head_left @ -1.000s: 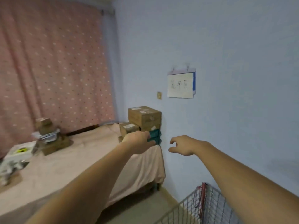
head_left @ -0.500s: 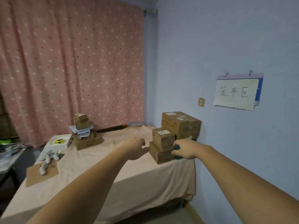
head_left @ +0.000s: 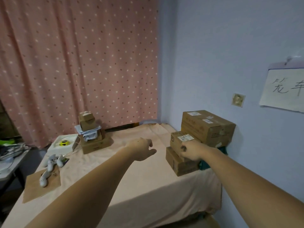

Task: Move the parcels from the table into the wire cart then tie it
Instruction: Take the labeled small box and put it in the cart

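Brown cardboard parcels are stacked at the table's right edge by the wall: a large box (head_left: 207,128) on top at the back, a small labelled box (head_left: 177,140) in front, and a flat box (head_left: 178,162) beneath it. A teal parcel (head_left: 204,164) shows under the stack. My right hand (head_left: 192,149) lies on the small labelled box, its fingers curled over the near side. To the left of the stack, my left hand (head_left: 141,150) hovers above the tablecloth, loosely curled and holding nothing. The wire cart is out of view.
A second parcel pile (head_left: 92,137) stands at the table's back left, beside a white tray (head_left: 65,143). White objects (head_left: 49,163) lie on a cardboard sheet (head_left: 41,184). A cluttered side table (head_left: 9,156) is at the far left. The blue wall is close on the right.
The view turned left, away from the cart, and closer to the table. My right hand moved from the air onto the small labelled box. My left hand came off the stack.
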